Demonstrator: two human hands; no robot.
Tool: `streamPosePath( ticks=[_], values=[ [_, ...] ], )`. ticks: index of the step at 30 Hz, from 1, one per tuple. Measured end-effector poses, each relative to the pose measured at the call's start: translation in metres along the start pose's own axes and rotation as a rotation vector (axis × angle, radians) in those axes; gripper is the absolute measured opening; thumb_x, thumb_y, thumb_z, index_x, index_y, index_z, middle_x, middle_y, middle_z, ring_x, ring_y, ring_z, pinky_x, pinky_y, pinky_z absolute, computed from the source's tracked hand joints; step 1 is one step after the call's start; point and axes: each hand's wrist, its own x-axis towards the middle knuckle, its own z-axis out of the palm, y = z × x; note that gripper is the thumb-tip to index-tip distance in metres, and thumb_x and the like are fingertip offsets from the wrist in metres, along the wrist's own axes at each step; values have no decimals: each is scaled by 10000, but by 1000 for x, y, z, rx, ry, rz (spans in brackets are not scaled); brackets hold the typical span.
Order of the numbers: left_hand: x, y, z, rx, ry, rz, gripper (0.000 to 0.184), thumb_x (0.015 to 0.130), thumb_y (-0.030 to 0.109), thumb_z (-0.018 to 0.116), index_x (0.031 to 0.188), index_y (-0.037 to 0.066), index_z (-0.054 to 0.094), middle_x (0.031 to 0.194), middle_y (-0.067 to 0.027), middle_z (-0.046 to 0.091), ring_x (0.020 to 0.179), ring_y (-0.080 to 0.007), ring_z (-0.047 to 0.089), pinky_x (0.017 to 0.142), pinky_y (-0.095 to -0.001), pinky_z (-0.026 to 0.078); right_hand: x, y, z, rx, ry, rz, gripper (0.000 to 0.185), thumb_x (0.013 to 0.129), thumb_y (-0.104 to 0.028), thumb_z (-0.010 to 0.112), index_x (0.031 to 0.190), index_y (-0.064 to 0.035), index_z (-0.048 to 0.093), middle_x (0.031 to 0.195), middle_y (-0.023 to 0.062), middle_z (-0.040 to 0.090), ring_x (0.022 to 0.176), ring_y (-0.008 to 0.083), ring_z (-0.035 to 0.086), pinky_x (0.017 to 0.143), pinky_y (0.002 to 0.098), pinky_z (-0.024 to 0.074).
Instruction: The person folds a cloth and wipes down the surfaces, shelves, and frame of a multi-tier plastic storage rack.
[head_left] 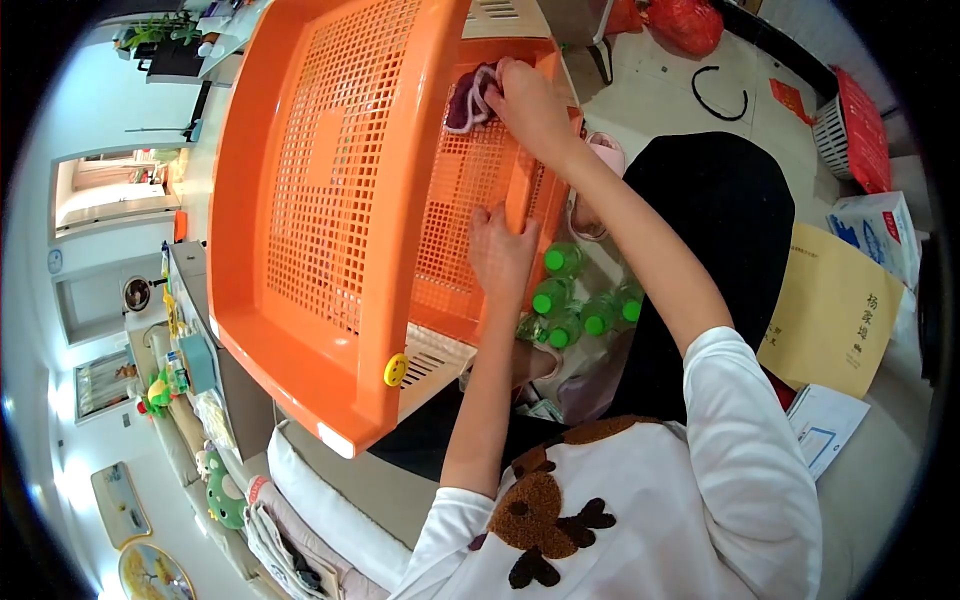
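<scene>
An orange plastic rack with tiered mesh baskets (433,200) stands before me, and its large upper basket (232,200) fills the left of the view. My right hand (530,105) pinches a dark purple cloth (466,103) with a pale pink edge, over the far end of the lower basket. Closer to me, my left hand (503,255) grips that basket's near rim, its fingers reaching inside. A yellow smiley sticker (396,369) marks the upper basket's corner.
Several green-capped bottles (563,260) stand on the floor beside the rack, near my slippered feet. To the right are a tan paper envelope (835,310), a white box (875,235) and a basket with a red cover (862,130). A red bag (685,25) lies farther off.
</scene>
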Motion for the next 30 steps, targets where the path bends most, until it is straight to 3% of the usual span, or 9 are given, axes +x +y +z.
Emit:
streamPosePath(
  ticks=[4,12,14,16,17,20,24,28,30],
  values=[
    [-1,1,-1,-5,-3,4,432,674,288,635,992,1,572,994,-191,515,949,-347,503,788,-417,444,15,-32,-14,334,214,55,268,761,-226,591,761,31,516,710,202,586,711,344,596,626,409,460],
    [1,1,-4,-3,-56,-22,457,672,282,629,1016,-13,566,1065,-224,508,966,-351,505,821,-403,431,37,-8,41,658,64,49,258,717,-175,599,882,6,516,744,202,578,667,329,579,590,382,453],
    [1,2,-6,-14,-83,-41,458,672,280,629,1020,-12,566,1079,-231,507,973,-351,505,830,-399,428,34,34,94,513,38,-9,320,732,-197,576,988,-16,516,822,177,572,814,318,552,659,419,435],
    [1,2,-6,-11,-82,-37,461,677,279,630,1030,-9,562,1075,-237,510,984,-350,502,843,-393,421,20,66,142,-542,-11,-2,490,764,-394,564,1066,-14,499,944,110,603,941,219,550,761,354,425],
    [1,1,-5,-11,-82,-38,461,677,279,630,1030,-9,562,1075,-237,510,984,-350,502,843,-393,421,13,14,43,-627,-491,-82,555,780,-463,493,1123,-27,469,1070,137,553,1087,252,454,872,460,328],
    [2,-1,-2,-22,-100,-36,463,672,271,641,1034,-5,559,1061,-236,518,982,-350,503,842,-388,419,-18,7,43,-518,-263,-190,565,806,-449,462,1180,-26,429,1166,170,480,1151,315,377,915,553,227],
    [2,-4,3,14,-17,46,455,665,291,655,991,-16,574,1004,-227,528,916,-340,527,789,-390,436,-25,-2,74,-849,-322,-178,553,796,-305,517,1239,-13,363,1192,204,438,1153,334,383,905,560,260],
    [3,-4,0,-41,-22,43,464,665,327,657,960,-24,588,948,-217,538,863,-338,543,751,-393,447,-11,-19,52,-751,-640,-262,295,809,-197,482,999,25,528,991,174,559,1002,303,502,782,449,417],
    [1,1,-5,-45,-37,21,445,661,286,656,973,-21,578,949,-209,531,885,-342,528,764,-400,438,1,-14,48,-411,-528,-95,243,802,-231,508,900,-16,567,883,137,577,881,256,542,718,380,443]
  ],
)
